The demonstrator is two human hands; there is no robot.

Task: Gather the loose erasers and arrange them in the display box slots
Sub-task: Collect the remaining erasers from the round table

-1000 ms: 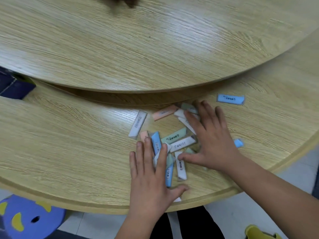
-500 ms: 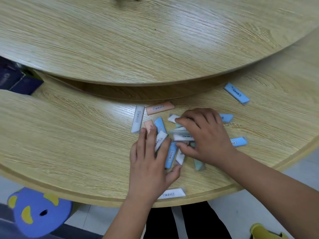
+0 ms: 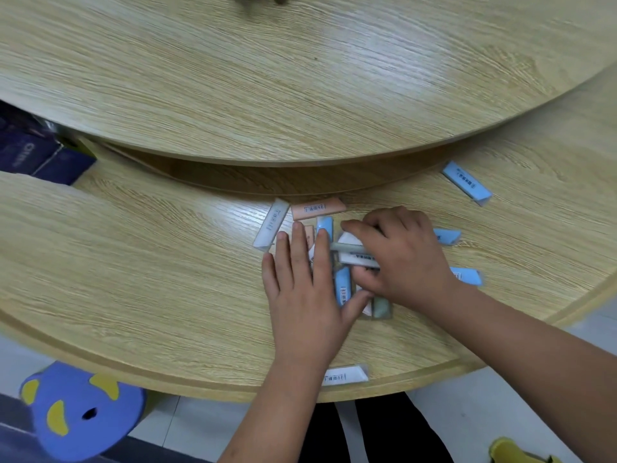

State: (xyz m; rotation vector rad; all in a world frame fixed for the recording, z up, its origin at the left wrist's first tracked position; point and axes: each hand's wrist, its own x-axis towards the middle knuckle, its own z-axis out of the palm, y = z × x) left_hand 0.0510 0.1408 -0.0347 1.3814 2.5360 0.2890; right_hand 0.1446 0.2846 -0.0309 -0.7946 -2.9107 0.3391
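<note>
Flat 1 second ago, the right hand [image 3: 404, 262] now curls its grip around pale erasers [image 3: 355, 259]; the left hand [image 3: 302, 292] lies open, gathering underway.

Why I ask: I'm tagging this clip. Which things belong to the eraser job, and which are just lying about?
Job: left hand, right hand, pile of erasers between them, pink eraser, far blue eraser, nearest white eraser.
Lying about: purple stool, yellow thing on the floor, dark box at left, perhaps the display box.
</note>
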